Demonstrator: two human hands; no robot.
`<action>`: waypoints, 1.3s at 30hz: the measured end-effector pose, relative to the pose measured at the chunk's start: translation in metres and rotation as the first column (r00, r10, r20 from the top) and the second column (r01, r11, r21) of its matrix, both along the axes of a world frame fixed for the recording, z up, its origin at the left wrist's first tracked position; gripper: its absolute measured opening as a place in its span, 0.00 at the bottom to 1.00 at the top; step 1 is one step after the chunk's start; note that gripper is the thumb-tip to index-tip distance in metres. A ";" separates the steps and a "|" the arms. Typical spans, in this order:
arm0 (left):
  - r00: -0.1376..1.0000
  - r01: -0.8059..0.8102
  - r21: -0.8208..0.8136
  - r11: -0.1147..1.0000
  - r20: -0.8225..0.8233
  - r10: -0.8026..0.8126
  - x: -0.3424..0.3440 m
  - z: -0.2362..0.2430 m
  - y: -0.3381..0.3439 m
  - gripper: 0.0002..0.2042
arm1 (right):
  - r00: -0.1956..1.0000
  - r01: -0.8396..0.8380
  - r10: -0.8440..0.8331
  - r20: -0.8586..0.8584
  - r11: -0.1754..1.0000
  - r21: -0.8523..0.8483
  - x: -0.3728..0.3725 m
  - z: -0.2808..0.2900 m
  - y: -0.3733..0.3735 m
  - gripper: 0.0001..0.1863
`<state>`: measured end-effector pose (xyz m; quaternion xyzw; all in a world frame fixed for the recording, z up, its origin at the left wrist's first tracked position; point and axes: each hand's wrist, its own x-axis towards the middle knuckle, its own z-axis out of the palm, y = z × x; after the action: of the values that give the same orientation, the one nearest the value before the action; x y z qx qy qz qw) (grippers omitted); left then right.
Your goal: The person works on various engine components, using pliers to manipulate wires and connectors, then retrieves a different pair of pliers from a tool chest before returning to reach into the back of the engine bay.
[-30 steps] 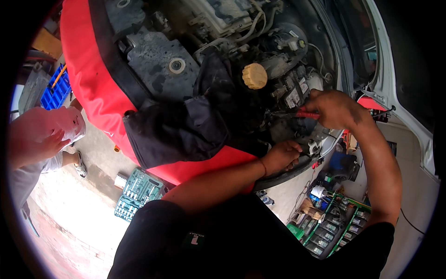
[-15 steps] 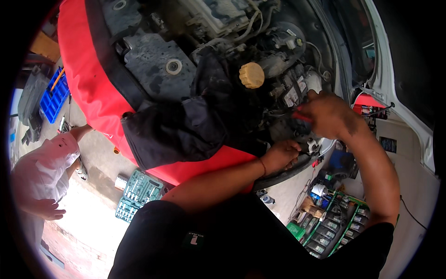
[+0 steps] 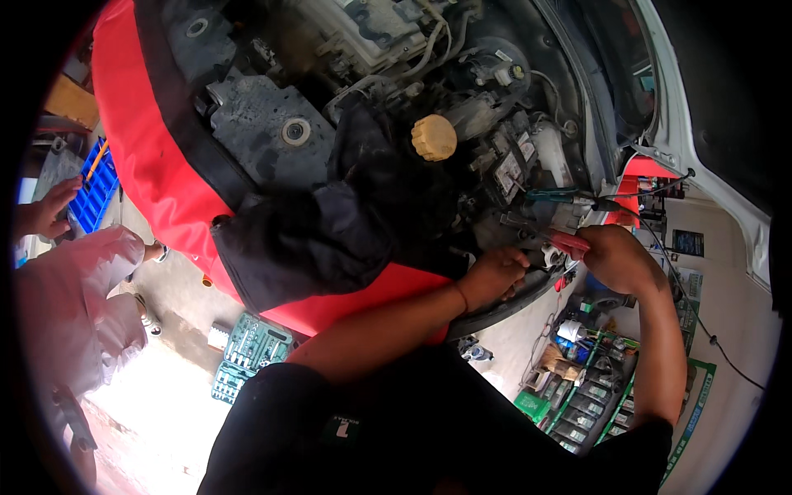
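My right hand is closed round the red handles of a pair of pliers. The metal end of the pliers points left, over the front corner of the engine bay. Close by on the left, my left hand has its fingers curled together beside the headlight area. What those fingers hold, if anything, is hidden. A teal-handled tool with a dark cable lies across the engine bay just beyond the pliers. Farther in are a dark box with white labels and a yellow cap.
A red fender cover and a black cloth drape the car's front. Below, an open teal socket set lies on the floor. At the left stands another person near a blue tray. Shelves with bottles stand lower right.
My right hand has drawn back toward me and to the right, and the pliers now show. The teal-handled tool has come into sight. At the left, the other person has raised a hand.
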<state>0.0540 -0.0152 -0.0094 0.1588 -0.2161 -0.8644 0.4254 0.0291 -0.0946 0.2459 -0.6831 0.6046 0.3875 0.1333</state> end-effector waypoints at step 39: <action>-0.482 0.508 -0.590 0.628 0.409 0.775 0.222 0.054 0.076 0.27 | -0.672 0.048 -0.520 0.527 0.680 0.731 -0.053 -0.186 0.166 0.21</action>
<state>0.2757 0.0610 0.0449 0.6571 -0.7282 0.0105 0.1944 -0.0243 0.0716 0.0602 -0.3374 0.3187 -0.3874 0.7965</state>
